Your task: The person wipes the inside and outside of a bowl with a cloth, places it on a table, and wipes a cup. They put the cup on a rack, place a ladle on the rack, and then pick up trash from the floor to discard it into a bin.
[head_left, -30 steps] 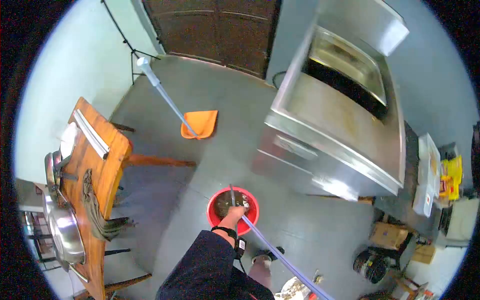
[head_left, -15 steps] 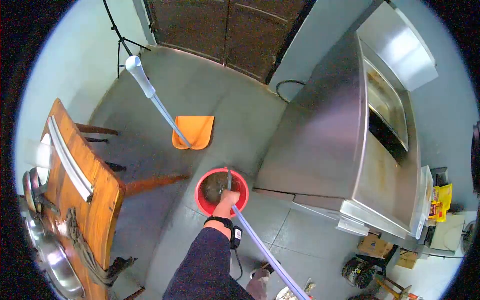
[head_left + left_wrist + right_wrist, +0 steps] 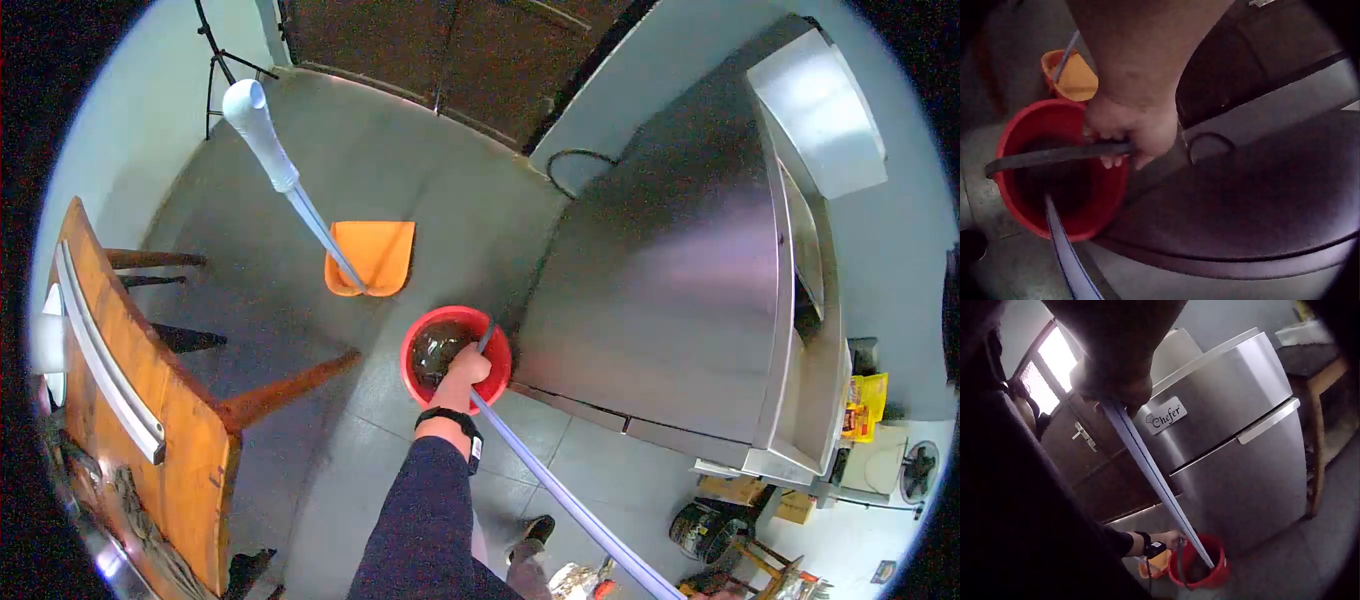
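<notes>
My left hand (image 3: 470,365) grips the dark curved handle (image 3: 1054,156) of a red bucket (image 3: 407,365). Murky dark liquid (image 3: 437,352) with glints on it fills the bucket's lower part. A long pale lavender pole (image 3: 570,492) slants down into the bucket, its lower end hidden there. In the right wrist view my right hand (image 3: 1113,384), mostly in shadow, holds the pole's upper part with fingers curled round it. The head view shows the pole running off towards the lower right.
Just right of the bucket stands a large steel cabinet (image 3: 650,310). An orange dustpan (image 3: 385,250) with a long white-gripped handle (image 3: 258,130) stands ahead on the floor. A wooden table (image 3: 180,460) is at left, a tripod (image 3: 213,65) beyond, and a dark door (image 3: 400,45) at the back.
The view has moved forward and turned. My left hand and the bucket have come nearer the dustpan and the cabinet's side. The pole stays in the bucket.
</notes>
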Motion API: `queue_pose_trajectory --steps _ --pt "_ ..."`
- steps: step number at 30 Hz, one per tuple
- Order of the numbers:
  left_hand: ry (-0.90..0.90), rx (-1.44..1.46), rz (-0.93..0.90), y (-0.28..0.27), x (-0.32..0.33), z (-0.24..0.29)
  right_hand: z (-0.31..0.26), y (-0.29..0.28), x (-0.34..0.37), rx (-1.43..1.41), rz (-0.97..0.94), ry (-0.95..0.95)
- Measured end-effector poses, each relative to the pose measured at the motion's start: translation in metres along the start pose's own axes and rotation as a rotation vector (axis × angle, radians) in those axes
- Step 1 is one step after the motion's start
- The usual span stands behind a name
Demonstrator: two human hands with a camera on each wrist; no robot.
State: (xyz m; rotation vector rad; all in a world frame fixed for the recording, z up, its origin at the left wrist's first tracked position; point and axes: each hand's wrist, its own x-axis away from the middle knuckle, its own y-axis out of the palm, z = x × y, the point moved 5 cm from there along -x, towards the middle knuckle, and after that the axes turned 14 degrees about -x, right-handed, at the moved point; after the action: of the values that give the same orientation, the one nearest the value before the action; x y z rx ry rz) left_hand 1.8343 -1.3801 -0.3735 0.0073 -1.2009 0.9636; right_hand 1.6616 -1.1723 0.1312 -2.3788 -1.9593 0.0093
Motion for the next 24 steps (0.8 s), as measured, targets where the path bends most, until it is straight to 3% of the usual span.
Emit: queue_pose_trajectory --steps 2,3,5,7,8,9,11,12,13,14,15,18,21,24 --pt "-0.030 -0.061 0.003 -0.006 0.000 -0.031 -0.001 -0.003 0.001 -0.005 -0.025 0.037" --pt "-0.043 -0.060 0.117 -0.008 0.000 -0.052 0.002 -0.008 0.001 -0.010 -0.040 0.049" --pt "-0.112 0.004 0.292 -0.018 0.022 -0.083 0.037 -0.059 -0.007 -0.304 -0.633 0.003" --pt "-0.056 0.169 0.324 -0.042 0.077 -0.087 0.002 0.009 -0.014 -0.012 0.021 -0.029" --pt "-0.018 0.244 0.339 -0.054 0.105 -0.089 0.023 -0.002 -0.016 -0.148 -0.085 -0.117" --pt "-0.071 0.166 0.358 -0.051 0.119 -0.102 0.012 0.023 -0.025 0.024 0.048 -0.025" --pt "-0.063 0.098 0.329 -0.034 0.128 -0.143 0.002 0.050 -0.060 0.315 -0.198 0.072" --pt "-0.011 0.107 0.277 -0.034 0.133 -0.153 -0.013 0.066 -0.078 0.281 -0.210 -0.088" --pt "-0.032 0.056 0.266 -0.054 0.173 -0.138 -0.008 0.066 -0.095 0.237 -0.210 -0.130" --pt "-0.057 0.006 0.261 -0.081 0.224 -0.121 0.000 0.064 -0.110 0.029 -0.173 -0.063" --pt "0.039 0.016 0.276 -0.095 0.245 -0.116 0.001 0.062 -0.125 -0.065 -0.140 -0.105" --pt "0.193 0.110 0.274 -0.114 0.281 -0.142 0.011 0.045 -0.162 -0.135 -0.026 -0.165" --pt "0.168 0.209 0.227 -0.147 0.353 -0.129 0.008 0.032 -0.177 -0.010 0.059 -0.183" --pt "0.199 0.332 0.305 -0.165 0.382 -0.148 0.018 0.012 -0.186 0.110 0.187 -0.059"
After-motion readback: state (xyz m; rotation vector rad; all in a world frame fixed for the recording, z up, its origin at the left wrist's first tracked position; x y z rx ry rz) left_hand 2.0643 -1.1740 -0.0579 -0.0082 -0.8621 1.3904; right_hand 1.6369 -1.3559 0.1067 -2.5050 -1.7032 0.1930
